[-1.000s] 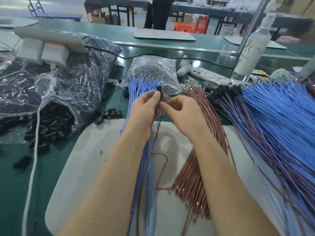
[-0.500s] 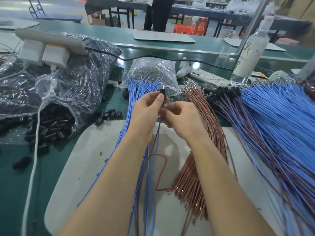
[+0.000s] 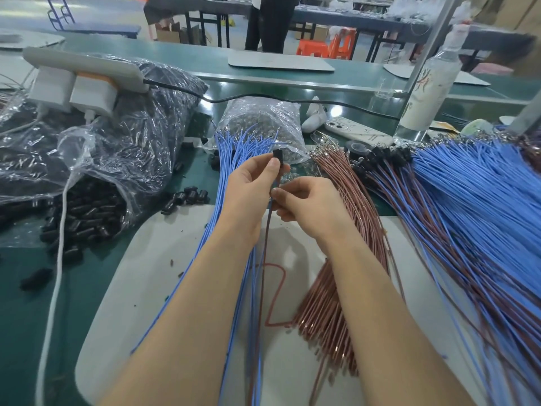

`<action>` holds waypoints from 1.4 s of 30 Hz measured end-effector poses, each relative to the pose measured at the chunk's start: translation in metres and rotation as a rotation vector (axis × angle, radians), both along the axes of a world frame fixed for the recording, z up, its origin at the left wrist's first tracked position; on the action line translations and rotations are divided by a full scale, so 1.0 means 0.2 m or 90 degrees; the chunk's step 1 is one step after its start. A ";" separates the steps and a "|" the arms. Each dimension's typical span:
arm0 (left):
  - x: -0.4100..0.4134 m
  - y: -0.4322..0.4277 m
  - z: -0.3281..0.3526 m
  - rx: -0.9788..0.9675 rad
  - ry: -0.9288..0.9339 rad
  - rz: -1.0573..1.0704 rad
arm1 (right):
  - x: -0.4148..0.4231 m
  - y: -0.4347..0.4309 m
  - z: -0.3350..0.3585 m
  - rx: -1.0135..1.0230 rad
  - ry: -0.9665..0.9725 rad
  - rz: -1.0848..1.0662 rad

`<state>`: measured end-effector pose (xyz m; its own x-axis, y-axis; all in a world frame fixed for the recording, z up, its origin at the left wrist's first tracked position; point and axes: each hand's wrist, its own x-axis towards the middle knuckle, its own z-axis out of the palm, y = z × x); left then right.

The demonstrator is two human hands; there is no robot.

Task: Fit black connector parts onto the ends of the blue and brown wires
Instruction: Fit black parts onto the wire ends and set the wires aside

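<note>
A green tabletop [image 3: 29,317] fills the view, with a pale grey mat [image 3: 164,259] lying on its near part under both forearms. To the right, a broad heap of blue and brown wires [image 3: 483,215] fans across the mat and the tabletop, and black connectors sit on its far ends. At the left a large clear bag [image 3: 123,136] slumps open, spilling black connector parts onto the tabletop. A smaller clear bag [image 3: 263,115] stands behind the hands. A bundle of blue wires [image 3: 231,153] runs from that bag down under the left forearm. A bundle of brown wires [image 3: 351,206] lies just right of the right hand.

The left hand [image 3: 248,194] is raised above the mat, between the two bundles. Its thumb and curled fingers [image 3: 273,167] pinch one black connector part [image 3: 277,156], held upright with its top showing above the thumb. Just below it, touching the left hand, the right hand [image 3: 310,206] has its fingers curled in, pinching thin wire under the connector. A held brown wire [image 3: 267,235] drops from that pinch between the forearms. Whether a blue wire is also in the pinch cannot be told. A few loose connectors [image 3: 187,197] lie left of the hands at the mat's far edge.
</note>
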<state>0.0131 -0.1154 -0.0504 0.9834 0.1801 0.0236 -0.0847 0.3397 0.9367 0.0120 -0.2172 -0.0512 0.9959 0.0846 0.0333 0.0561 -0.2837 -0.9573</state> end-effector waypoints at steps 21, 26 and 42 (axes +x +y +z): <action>0.01 0.05 -0.01 0.239 -0.089 0.076 | 0.07 -0.15 0.03 -0.404 -0.039 -0.136; 0.01 0.06 -0.01 0.270 -0.098 0.073 | 0.11 -0.07 -0.01 -0.470 -0.047 -0.113; 0.00 0.05 -0.01 0.289 -0.099 0.045 | 0.12 0.02 -0.08 -0.539 -0.141 -0.044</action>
